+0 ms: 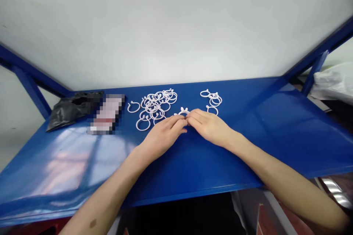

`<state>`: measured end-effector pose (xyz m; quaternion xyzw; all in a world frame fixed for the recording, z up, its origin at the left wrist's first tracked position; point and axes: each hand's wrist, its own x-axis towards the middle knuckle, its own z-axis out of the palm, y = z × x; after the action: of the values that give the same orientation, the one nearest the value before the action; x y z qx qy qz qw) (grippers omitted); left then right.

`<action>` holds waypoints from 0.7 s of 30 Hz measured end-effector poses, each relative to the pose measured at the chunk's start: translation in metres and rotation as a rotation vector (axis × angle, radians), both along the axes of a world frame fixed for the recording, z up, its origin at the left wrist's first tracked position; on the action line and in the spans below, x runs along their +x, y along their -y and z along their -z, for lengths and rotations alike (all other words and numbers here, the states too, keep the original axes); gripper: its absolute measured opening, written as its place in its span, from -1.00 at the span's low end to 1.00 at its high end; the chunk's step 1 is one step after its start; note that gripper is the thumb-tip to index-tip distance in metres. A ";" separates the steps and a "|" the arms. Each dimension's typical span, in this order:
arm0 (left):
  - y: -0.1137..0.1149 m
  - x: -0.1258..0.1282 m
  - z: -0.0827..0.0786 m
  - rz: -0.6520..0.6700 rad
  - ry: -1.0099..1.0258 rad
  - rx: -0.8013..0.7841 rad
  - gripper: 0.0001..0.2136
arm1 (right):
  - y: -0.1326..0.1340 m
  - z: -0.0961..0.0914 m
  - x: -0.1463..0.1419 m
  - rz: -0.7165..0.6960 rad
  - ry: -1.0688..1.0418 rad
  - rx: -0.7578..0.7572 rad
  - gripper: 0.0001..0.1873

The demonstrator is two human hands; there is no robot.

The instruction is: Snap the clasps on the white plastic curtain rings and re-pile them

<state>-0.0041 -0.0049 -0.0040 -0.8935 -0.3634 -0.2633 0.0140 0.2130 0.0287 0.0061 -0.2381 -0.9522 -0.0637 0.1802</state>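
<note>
My left hand and my right hand meet fingertip to fingertip over the blue shelf. Together they pinch one white plastic ring, whose small tabs stick up above the fingers. A heap of several white rings lies just behind my left hand. A smaller group of white rings lies behind my right hand. One lone ring rests to the left of the heap.
A crumpled black plastic bag lies at the shelf's back left, beside a blurred flat item. Blue frame struts rise at both sides. A white bag sits beyond the right strut. A white wall stands behind.
</note>
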 end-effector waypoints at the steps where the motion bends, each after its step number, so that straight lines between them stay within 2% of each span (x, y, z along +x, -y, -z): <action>1: 0.000 0.001 0.000 -0.014 -0.027 -0.028 -0.84 | 0.003 0.000 -0.003 -0.010 -0.002 0.028 -0.65; 5: 0.001 0.004 -0.004 -0.101 -0.135 0.006 -0.73 | 0.009 0.004 -0.011 0.024 -0.003 0.106 -0.61; 10: 0.003 0.013 -0.005 -0.198 -0.172 0.124 -0.72 | 0.016 0.008 -0.022 0.158 -0.020 0.213 -0.61; 16: 0.002 0.020 0.002 -0.260 -0.184 0.151 -0.73 | 0.025 0.010 -0.026 0.284 -0.055 0.294 -0.63; 18: 0.000 0.018 0.004 -0.259 -0.179 0.122 -0.72 | 0.023 0.012 -0.026 0.285 -0.062 0.293 -0.64; 21: -0.005 0.010 0.006 -0.191 -0.144 0.075 -0.72 | 0.017 0.014 -0.023 0.203 -0.071 0.217 -0.68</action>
<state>0.0055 0.0003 -0.0097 -0.8704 -0.4346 -0.2091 0.0985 0.1901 0.0119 -0.0077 -0.3146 -0.9037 -0.1758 0.2311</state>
